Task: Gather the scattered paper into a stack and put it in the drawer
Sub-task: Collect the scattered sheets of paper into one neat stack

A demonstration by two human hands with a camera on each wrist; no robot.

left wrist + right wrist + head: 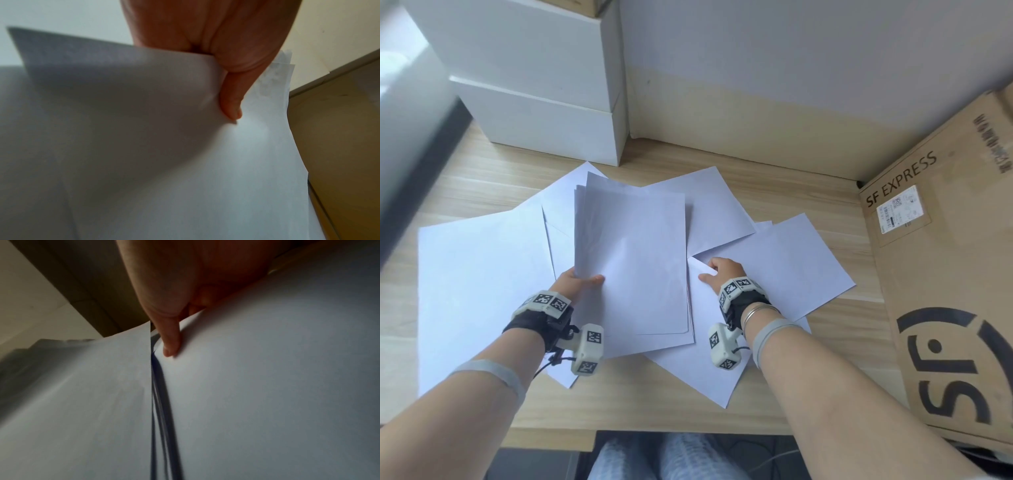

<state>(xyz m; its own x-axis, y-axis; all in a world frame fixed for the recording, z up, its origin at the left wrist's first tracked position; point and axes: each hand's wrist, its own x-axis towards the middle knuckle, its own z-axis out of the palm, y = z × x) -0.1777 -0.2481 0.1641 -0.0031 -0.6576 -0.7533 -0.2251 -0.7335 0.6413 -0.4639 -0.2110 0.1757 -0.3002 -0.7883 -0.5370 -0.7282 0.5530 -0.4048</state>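
Several white sheets lie scattered and overlapping on the wooden desk (801,192). My left hand (580,282) grips a small stack of sheets (633,253) by its near left edge, lifted slightly above the others. In the left wrist view its thumb (232,104) lies on top of the stack (236,162). My right hand (719,272) pinches the near left corner of a sheet on the right (784,263). In the right wrist view its thumb (171,344) presses on that sheet (267,386), with the other fingers hidden beneath. No drawer shows in any view.
A large loose sheet (479,274) lies at the left, and another (709,205) at the back. Two stacked white boxes (544,78) stand at the back left. A brown cardboard box (945,274) fills the right side. The desk's front edge (654,430) is close to my lap.
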